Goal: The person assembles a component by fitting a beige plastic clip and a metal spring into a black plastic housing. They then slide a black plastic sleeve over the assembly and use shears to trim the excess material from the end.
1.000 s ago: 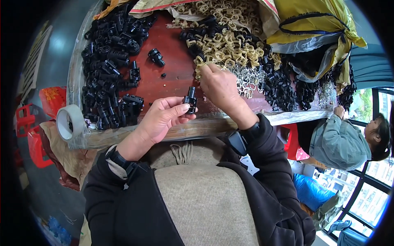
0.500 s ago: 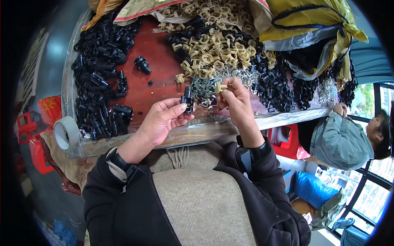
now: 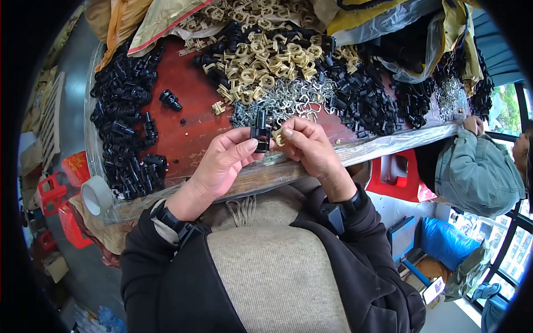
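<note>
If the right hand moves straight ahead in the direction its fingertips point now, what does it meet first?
The right hand, pinching a small beige clip, points left at the black plastic part held in the left hand. It would probably meet that part first; they seem almost touching, though depth is unclear.

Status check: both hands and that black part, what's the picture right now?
Left hand pinches black plastic part upright above table edge. Right hand holds small beige clip beside it. Nothing between them; metal clips pile just behind.
</note>
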Demonstrator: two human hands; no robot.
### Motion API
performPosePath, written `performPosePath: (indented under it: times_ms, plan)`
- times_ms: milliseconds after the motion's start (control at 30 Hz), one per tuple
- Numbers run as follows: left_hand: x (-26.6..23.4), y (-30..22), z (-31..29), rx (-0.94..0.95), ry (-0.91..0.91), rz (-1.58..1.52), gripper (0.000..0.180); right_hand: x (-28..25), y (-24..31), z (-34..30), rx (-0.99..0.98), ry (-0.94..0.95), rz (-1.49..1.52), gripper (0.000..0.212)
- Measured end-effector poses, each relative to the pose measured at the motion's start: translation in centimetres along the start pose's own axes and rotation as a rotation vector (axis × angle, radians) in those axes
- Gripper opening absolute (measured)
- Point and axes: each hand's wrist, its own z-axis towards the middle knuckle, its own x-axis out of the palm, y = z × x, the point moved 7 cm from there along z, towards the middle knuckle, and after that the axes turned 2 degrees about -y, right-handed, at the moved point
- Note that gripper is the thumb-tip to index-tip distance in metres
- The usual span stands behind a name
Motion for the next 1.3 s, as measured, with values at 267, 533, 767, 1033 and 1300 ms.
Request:
performPosePath:
  times_ms: [267,533,767,1033,1300]
  plan:
    - [-0.2,-0.2,0.0,0.028,0.088,0.09,0.031,1.1,-0.8,0.6,0.169,0.082,0.103,0.012]
    - [-0.9,-1.4,-1.6,0.135,0.124,0.074,0.031,3.9,-1.1,0.7,0.144,-0.019,0.019,0.012]
    - [-2.1,-1.7,-3.5,0.181,0.099,0.047,0.03,6.7,0.2,-0.8,-0.338,0.035,-0.635,0.014]
    - [-2.3,-1.1,-4.6,0.042,0.051,0.008,0.03,7.0,2.4,-2.5,-0.369,0.038,-0.474,0.016]
    - [-1.8,0.4,-3.7,-0.117,0.025,-0.074,0.029,7.4,1.9,-2.5,-0.327,0.078,-0.595,0.015]
